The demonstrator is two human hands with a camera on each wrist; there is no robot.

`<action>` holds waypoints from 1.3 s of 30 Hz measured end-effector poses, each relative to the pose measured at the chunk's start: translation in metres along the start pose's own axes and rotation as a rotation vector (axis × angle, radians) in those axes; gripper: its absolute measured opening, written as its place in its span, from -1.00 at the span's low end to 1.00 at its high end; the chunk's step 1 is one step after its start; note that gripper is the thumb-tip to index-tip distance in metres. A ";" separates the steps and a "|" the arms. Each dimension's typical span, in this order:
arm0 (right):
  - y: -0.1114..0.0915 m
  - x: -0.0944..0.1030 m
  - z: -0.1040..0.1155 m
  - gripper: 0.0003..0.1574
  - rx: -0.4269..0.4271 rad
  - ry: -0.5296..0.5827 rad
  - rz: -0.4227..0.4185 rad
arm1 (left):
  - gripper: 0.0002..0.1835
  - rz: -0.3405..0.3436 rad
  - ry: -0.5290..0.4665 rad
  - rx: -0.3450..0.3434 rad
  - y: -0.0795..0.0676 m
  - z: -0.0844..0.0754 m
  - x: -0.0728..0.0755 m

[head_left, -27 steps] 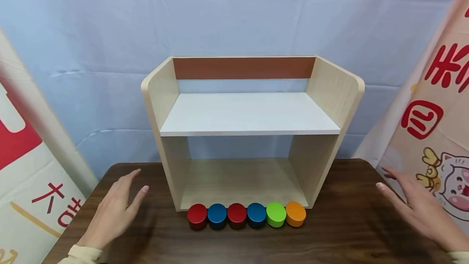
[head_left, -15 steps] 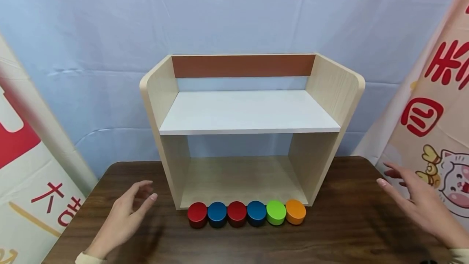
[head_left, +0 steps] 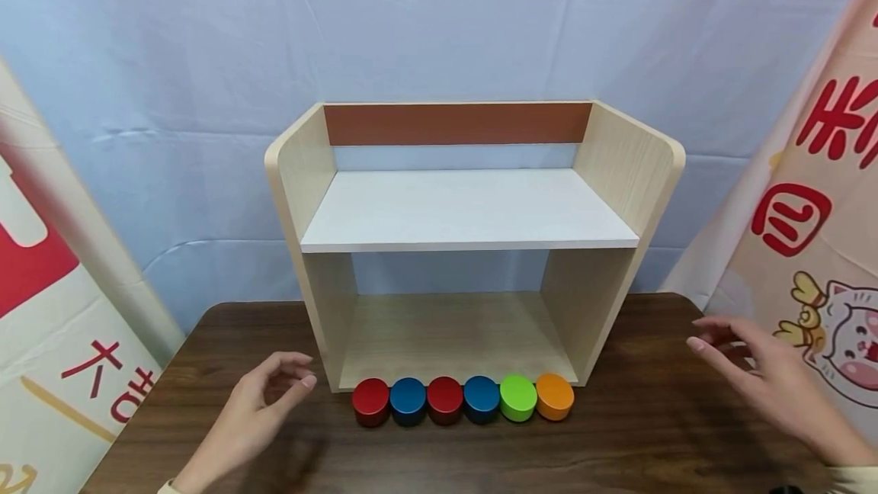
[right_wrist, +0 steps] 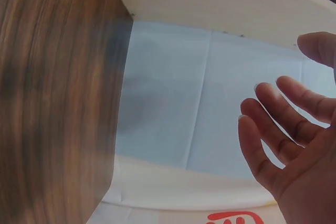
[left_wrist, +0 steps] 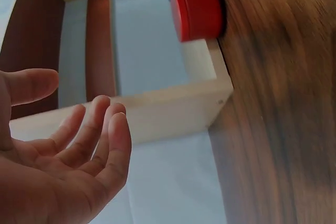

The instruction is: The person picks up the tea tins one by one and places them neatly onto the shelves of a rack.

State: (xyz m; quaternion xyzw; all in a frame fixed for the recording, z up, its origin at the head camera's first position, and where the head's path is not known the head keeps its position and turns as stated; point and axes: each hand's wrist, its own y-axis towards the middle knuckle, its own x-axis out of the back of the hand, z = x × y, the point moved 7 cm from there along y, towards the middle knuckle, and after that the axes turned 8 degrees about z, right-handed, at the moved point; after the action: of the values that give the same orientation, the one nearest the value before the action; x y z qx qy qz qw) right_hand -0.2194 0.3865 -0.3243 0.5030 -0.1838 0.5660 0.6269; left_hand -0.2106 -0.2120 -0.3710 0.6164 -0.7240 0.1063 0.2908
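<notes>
Several round, flat-topped cylinders stand in a row along the front of a small shelf. From left to right come a red one (head_left: 371, 402), a blue one (head_left: 408, 402), a second red one (head_left: 445, 401), a second blue one (head_left: 482, 400), a green one (head_left: 517, 399) and an orange one (head_left: 554, 397). My left hand (head_left: 257, 410) hovers left of the first red cylinder, fingers loosely bent, holding nothing. Away to the right of the shelf, my right hand (head_left: 764, 380) is likewise in the air with relaxed fingers and nothing in it.
A pale wooden shelf unit (head_left: 634, 181) with a white upper board (head_left: 469, 208) stands on the dark wooden table (head_left: 439, 463). Behind it hangs a light blue cloth (head_left: 439, 29). Printed banners flank the table, one at the left (head_left: 62, 357) and one at the right (head_left: 823, 250).
My left hand has moved right, closer to the first red cylinder, and its fingers have bent more. My right hand has shifted slightly left, fingers a little more bent. The cylinders stay put.
</notes>
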 end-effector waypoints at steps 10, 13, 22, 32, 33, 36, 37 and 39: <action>0.006 0.002 0.019 -0.68 -0.045 0.026 0.028 | -0.72 0.081 -0.113 0.020 0.006 -0.022 -0.018; 0.009 0.003 0.027 -0.66 -0.016 0.039 0.014 | -0.71 0.098 -0.132 0.005 0.007 -0.030 -0.024; 0.021 0.016 0.049 -0.52 0.059 0.138 -0.050 | -0.71 0.140 -0.161 -0.041 0.009 -0.045 -0.039; 0.037 0.032 0.068 -0.41 0.086 0.166 -0.108 | -0.68 0.194 -0.184 -0.084 0.010 -0.056 -0.056; 0.039 0.034 0.071 -0.39 0.093 0.166 -0.116 | -0.68 0.199 -0.186 -0.090 0.010 -0.057 -0.058; 0.045 0.042 0.078 -0.35 0.112 0.169 -0.128 | -0.69 0.221 -0.186 -0.110 0.009 -0.061 -0.064; 0.048 0.045 0.080 -0.33 0.113 0.173 -0.131 | -0.69 0.230 -0.181 -0.116 0.009 -0.063 -0.067; 0.053 0.050 0.084 -0.29 0.117 0.176 -0.137 | -0.69 0.251 -0.177 -0.104 0.008 -0.064 -0.071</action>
State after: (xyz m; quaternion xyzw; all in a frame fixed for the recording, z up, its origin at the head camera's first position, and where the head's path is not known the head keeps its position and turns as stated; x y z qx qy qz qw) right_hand -0.2237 0.3341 -0.2264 0.4983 -0.0600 0.5736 0.6473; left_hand -0.1947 -0.1183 -0.3569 0.5121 -0.8227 0.0495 0.2416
